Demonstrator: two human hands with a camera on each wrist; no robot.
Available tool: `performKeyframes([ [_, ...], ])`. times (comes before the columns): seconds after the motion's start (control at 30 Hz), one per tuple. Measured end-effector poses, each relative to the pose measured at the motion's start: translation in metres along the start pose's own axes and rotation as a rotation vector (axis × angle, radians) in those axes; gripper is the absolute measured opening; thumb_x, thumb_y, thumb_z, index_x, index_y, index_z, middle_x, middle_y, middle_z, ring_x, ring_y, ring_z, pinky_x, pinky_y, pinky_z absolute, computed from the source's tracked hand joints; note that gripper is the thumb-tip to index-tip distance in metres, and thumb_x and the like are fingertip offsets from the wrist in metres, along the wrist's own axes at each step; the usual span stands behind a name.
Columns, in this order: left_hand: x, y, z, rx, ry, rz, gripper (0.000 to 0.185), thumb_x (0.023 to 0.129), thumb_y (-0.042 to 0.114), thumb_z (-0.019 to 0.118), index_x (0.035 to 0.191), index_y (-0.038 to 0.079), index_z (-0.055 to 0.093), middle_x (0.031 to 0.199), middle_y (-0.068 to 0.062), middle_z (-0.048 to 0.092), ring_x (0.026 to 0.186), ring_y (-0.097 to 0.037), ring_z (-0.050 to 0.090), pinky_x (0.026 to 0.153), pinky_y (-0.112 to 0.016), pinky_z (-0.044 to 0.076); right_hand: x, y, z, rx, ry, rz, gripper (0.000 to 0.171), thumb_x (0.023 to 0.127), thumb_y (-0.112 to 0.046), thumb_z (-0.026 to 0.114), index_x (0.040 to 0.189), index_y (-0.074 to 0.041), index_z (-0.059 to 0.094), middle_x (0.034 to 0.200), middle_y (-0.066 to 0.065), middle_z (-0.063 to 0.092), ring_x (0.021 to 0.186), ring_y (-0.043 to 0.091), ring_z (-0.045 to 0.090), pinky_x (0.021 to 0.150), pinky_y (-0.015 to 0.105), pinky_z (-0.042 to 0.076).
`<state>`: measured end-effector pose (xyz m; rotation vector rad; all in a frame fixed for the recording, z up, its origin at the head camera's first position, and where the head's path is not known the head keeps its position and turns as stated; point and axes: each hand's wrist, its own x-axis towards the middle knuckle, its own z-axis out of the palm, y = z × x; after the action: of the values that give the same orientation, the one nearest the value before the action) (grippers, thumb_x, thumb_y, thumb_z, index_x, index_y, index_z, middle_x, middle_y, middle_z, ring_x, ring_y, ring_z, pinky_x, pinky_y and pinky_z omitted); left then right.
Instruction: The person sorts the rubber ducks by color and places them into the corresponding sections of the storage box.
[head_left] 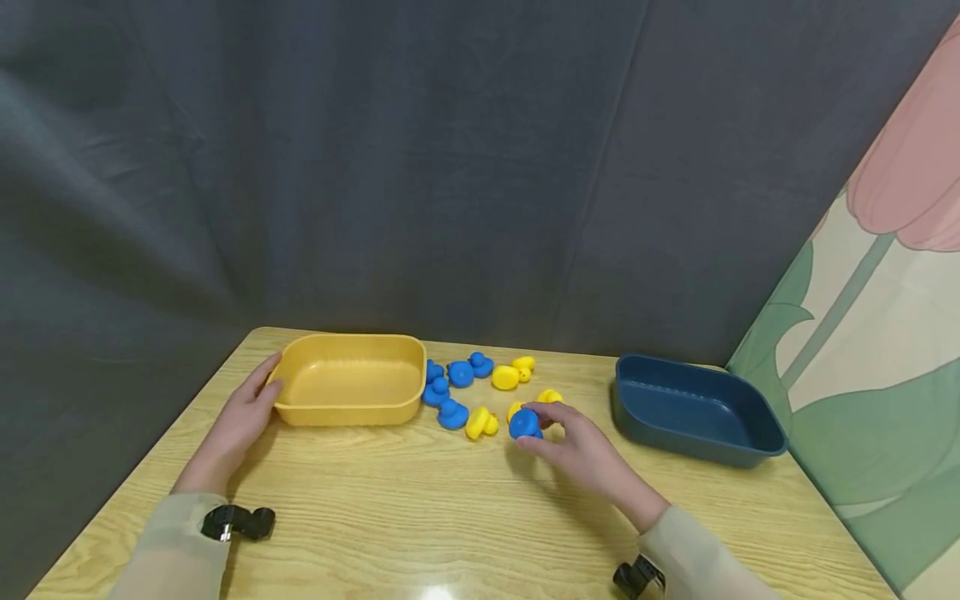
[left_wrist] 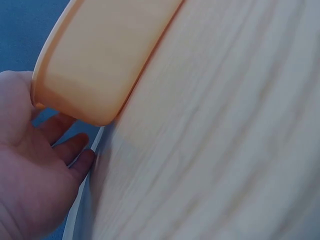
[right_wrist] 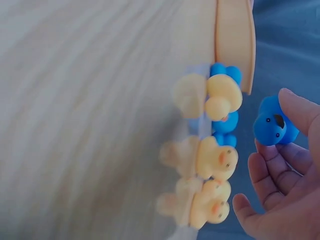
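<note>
My right hand [head_left: 573, 446] pinches a blue rubber duck [head_left: 524, 423] between thumb and fingers, just above the table. In the right wrist view the same duck [right_wrist: 272, 122] shows its eyes and dark beak. My left hand [head_left: 251, 404] holds the left end of a yellow tub [head_left: 352, 415], its thumb at the rim. From the left wrist, the tub's corner [left_wrist: 85, 95] is seen against the hand [left_wrist: 37, 165], with some fingers loose below it. Several blue ducks [head_left: 452, 414] lie close to the tub's right side, and several yellow ducks [head_left: 506, 377] lie between them and my right hand.
A dark blue tub [head_left: 697, 450] stands at the table's right side. The wooden table [head_left: 390, 508] backs onto a dark grey curtain [head_left: 465, 183]. A floral-patterned surface [head_left: 885, 375] borders the right edge.
</note>
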<state>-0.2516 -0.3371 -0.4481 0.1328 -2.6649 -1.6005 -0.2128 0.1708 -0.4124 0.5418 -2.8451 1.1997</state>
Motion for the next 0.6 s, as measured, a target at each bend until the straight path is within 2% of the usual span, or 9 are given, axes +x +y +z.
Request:
performKeyframes([
  [0.17,-0.003,-0.002,-0.003,-0.003,0.002,0.013,0.065,0.121,0.036,0.03,0.179,0.02,0.006,0.183,-0.021,0.004,0.167,-0.05,0.001,0.131,-0.072,0.006,0.013,-0.013,0.007,0.027,0.024,-0.021,0.053,0.101,-0.031,0.084,0.148,-0.011,0.07,0.121,0.0,0.073,0.116,0.028,0.065,0.108,0.062,0.051],
  [0.33,-0.005,-0.007,-0.002,-0.022,0.0,0.024,0.065,0.122,0.038,0.03,0.18,0.022,0.007,0.183,-0.02,0.004,0.167,-0.048,0.0,0.131,-0.071,0.005,0.026,-0.024,0.014,0.065,0.024,-0.035,0.055,0.101,-0.03,0.084,0.151,-0.012,0.068,0.125,0.002,0.072,0.12,0.031,0.064,0.112,0.062,0.049],
  [0.6,-0.003,-0.011,0.0,-0.068,0.002,0.042,0.066,0.121,0.043,0.032,0.18,0.025,0.008,0.184,-0.018,0.002,0.167,-0.047,-0.002,0.132,-0.07,0.004,0.052,-0.039,0.024,0.178,-0.004,-0.051,0.062,0.101,-0.028,0.084,0.159,-0.017,0.062,0.132,0.003,0.07,0.127,0.028,0.061,0.113,0.06,0.051],
])
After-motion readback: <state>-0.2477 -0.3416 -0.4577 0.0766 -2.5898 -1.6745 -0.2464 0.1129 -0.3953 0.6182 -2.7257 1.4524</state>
